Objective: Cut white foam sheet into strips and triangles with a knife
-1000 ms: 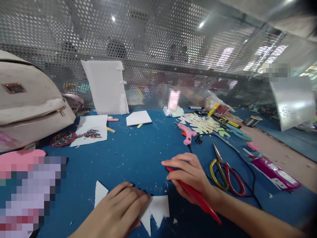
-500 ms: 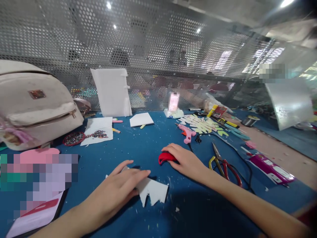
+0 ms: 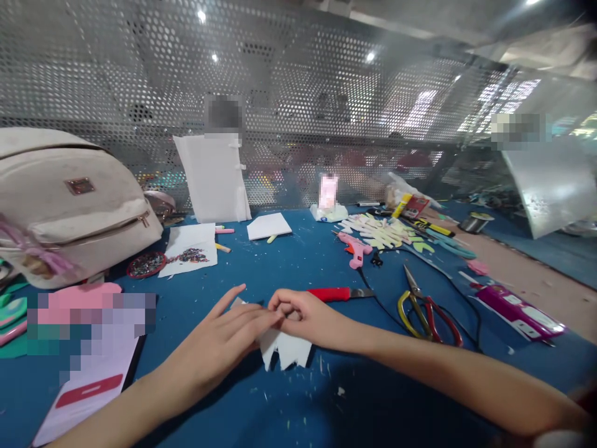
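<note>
A white jagged-edged piece point(image 3: 288, 352) lies on the blue table under both hands. My left hand point(image 3: 228, 336) rests flat over its left part, fingers spread and thumb raised. My right hand point(image 3: 310, 317) is curled over the piece's upper edge, its fingertips together and meeting the left fingertips; whatever they pinch is too small to make out. A knife with a red handle point(image 3: 331, 294) lies just beyond the right hand, its blade pointing right, touched by neither set of fingertips.
Pliers point(image 3: 428, 314), a pink glue gun point(image 3: 357, 249) with its cable and a purple box point(image 3: 520, 313) lie on the right. Pale sticks point(image 3: 377, 230) are heaped behind. A backpack point(image 3: 79, 205) and a phone point(image 3: 88, 389) occupy the left; white sheets point(image 3: 217, 177) stand behind.
My right hand has let go of the red-handled knife and moved left onto the white piece, beside the left fingertips. The knife now lies on the table. The left hand has barely moved.
</note>
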A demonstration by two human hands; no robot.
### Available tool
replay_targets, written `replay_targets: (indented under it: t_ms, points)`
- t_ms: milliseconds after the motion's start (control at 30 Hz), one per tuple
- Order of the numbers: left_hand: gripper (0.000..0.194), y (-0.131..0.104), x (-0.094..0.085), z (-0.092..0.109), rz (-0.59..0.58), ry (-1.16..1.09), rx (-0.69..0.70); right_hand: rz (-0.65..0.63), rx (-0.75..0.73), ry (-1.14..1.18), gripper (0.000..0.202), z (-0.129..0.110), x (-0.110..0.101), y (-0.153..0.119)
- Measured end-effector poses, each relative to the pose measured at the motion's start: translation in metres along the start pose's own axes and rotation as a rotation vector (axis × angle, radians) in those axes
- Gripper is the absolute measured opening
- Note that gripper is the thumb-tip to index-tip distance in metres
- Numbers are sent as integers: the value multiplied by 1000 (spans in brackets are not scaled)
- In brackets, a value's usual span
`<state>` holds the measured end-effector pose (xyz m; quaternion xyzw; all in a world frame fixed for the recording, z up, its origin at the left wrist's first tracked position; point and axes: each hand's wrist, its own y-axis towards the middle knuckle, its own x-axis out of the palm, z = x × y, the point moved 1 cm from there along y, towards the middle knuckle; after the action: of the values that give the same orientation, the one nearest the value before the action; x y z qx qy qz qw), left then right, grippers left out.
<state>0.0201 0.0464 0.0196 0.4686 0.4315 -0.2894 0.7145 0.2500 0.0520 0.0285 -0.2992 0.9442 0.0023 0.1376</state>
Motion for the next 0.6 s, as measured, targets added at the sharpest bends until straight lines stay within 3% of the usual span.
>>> replay_targets:
  t_ms: [133, 267, 400, 600]
  points:
    - [49, -1, -3, -4, 172, -166, -228, 163, 38, 311, 32, 18, 6, 9]
    - [34, -3, 14, -5, 333, -768, -545, 257, -13, 448, 45, 27, 10, 6]
    - [32, -3, 32, -5, 240, -1014, -629, 222, 3, 453, 46, 31, 16, 4]
    - [35, 1, 30, 0, 96, -1211, -829, 178, 58, 485, 48, 32, 21, 2]
